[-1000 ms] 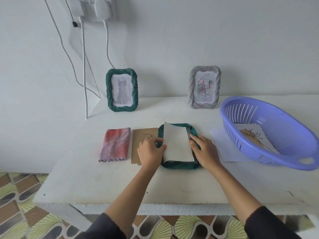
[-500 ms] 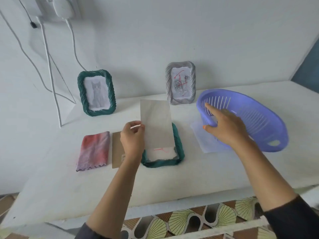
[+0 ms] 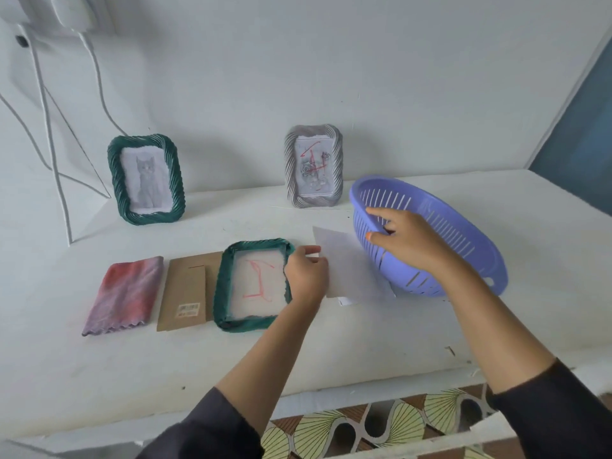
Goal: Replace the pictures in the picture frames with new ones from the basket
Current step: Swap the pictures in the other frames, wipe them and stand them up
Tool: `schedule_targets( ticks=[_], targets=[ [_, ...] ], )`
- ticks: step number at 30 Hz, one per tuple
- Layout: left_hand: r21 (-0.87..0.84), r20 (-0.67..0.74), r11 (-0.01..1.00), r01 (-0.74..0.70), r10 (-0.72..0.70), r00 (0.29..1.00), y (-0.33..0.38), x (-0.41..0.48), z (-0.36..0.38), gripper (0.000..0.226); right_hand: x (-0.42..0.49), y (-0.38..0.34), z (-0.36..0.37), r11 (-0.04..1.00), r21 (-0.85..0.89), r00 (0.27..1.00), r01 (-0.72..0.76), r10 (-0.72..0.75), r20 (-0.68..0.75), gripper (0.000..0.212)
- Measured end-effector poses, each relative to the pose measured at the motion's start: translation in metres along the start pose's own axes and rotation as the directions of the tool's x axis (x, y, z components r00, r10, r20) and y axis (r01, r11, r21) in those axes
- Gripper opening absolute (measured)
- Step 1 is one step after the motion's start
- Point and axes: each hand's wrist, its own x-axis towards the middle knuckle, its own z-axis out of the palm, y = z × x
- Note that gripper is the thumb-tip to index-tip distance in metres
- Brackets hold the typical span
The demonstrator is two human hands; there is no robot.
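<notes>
A green frame (image 3: 221,294) lies face down on the white table, its back open, showing a sheet with red marks (image 3: 258,283). My left hand (image 3: 306,276) pinches a plain white sheet (image 3: 347,263) just right of that frame, low over the table. My right hand (image 3: 405,238) reaches over the near rim of the purple basket (image 3: 463,233), thumb and fingers partly curled; whatever lies inside the basket is hidden. At the back stand a green frame with a cat picture (image 3: 147,180) and a grey frame with a red-marked picture (image 3: 314,167).
A brown cardboard backing (image 3: 185,293) and a folded red-purple cloth (image 3: 126,294) lie left of the open frame. Another paper (image 3: 346,301) peeks out under the held sheet. White cables (image 3: 49,140) hang on the left wall. The table edge (image 3: 331,392) runs near me.
My left hand carried the white sheet from above the open frame to its right side and lowered it. My right hand moved from the frame to the basket and reaches deeper over its rim.
</notes>
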Motion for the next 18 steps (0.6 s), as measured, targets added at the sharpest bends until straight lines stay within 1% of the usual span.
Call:
schedule_targets(
  ticks=[4, 9, 14, 18],
  targets=[
    [0.016, -0.019, 0.999, 0.034, -0.033, 0.999, -0.006, -0.002, 0.018, 0.029, 0.001, 0.003, 0.000, 0.999, 0.008, 0.999, 0.045, -0.045, 0.013, 0.049],
    [0.108, 0.006, 0.994, -0.001, 0.001, 1.000, -0.008, -0.005, 0.030, 0.031, 0.001, 0.005, 0.001, 0.998, 0.022, 0.998, 0.058, -0.058, 0.019, 0.051],
    [0.256, 0.044, 0.964, -0.068, 0.058, 0.997, -0.010, -0.008, 0.033, 0.031, -0.004, 0.003, 0.007, 0.997, 0.006, 0.997, 0.080, -0.081, 0.021, 0.051],
    [0.474, 0.101, 0.872, -0.124, 0.086, 0.991, -0.009, -0.010, 0.036, 0.031, -0.012, 0.001, 0.023, 0.998, -0.049, 0.998, 0.050, -0.049, 0.029, 0.053]
  ],
)
